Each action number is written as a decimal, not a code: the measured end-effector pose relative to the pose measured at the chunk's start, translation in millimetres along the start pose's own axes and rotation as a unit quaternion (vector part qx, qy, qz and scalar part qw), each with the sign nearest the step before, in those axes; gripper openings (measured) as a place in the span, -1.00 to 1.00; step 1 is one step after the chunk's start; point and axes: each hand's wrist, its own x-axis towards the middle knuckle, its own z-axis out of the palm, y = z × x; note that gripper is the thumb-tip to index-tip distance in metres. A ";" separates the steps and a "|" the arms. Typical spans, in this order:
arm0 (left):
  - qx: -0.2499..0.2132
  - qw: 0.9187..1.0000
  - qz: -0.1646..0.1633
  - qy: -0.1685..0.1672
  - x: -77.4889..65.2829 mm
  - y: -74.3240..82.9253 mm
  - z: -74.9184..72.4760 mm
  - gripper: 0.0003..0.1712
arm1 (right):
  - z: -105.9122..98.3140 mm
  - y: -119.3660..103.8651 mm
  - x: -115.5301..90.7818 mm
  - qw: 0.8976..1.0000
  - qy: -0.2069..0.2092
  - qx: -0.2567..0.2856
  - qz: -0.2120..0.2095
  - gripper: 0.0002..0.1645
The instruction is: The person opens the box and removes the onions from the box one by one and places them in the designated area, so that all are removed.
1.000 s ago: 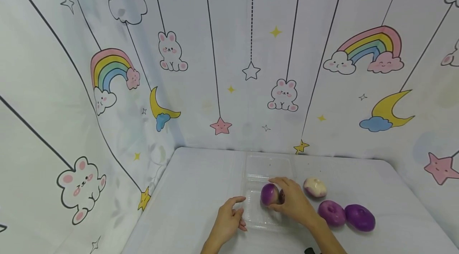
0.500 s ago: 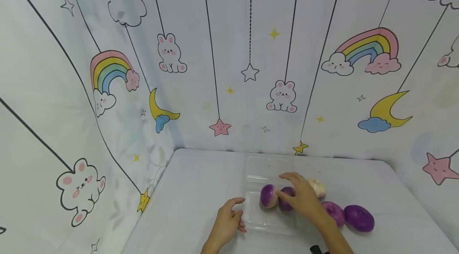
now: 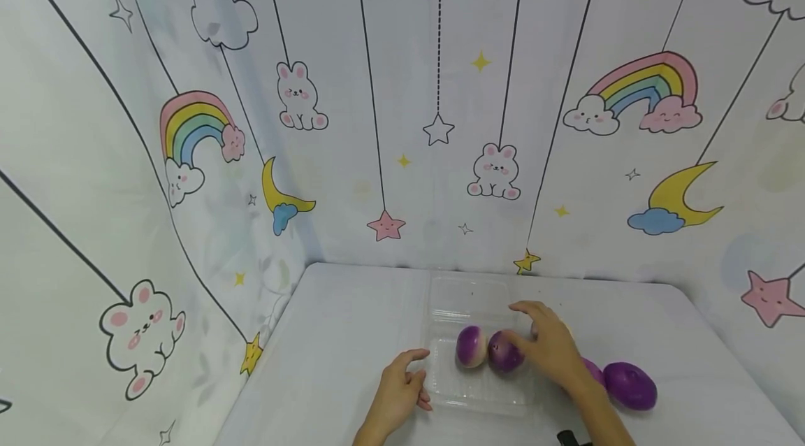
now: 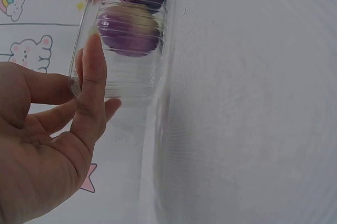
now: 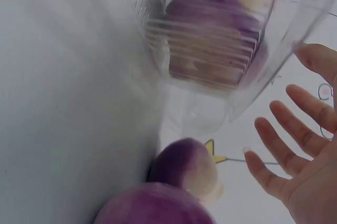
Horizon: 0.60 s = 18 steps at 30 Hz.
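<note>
A clear plastic box [image 3: 453, 390] stands on the table with its lid [image 3: 472, 296] folded back. Two purple-and-white turnips lie side by side in it, the left turnip [image 3: 470, 347] paler on its right side, the right turnip [image 3: 506, 351] mostly purple. My left hand [image 3: 397, 386] touches the box's left rim, its fingers relaxed; in the left wrist view the left hand [image 4: 58, 124] has fingertips against the rim and end wall. Beside the right turnip is my right hand [image 3: 553, 348], holding nothing. The right wrist view has the right hand [image 5: 305, 145] with fingers spread apart.
On the right lie more turnips, including a deep purple turnip [image 3: 630, 386] and another turnip [image 3: 593, 370] partly behind my right forearm. In the right wrist view a purple-and-white turnip [image 5: 184, 169] sits beyond a pinkish-purple one [image 5: 158, 208]. A patterned curtain [image 3: 402, 117] hangs behind the table.
My right hand has let go of the second turnip in the box and drawn back to the right. The left hand stays at the box's left edge.
</note>
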 end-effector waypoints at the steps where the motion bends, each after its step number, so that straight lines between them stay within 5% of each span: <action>1: 0.001 1.000 0.000 0.000 0.1 -0.1 0.0 -0.55 | -1.6 1.9 0.1 1.000 -0.001 -0.004 0.002 -0.31; 18: -0.007 1.000 -0.005 0.000 -0.4 0.9 0.0 -0.55 | -22.1 23.0 -2.7 0.999 0.037 -0.034 0.010 -0.46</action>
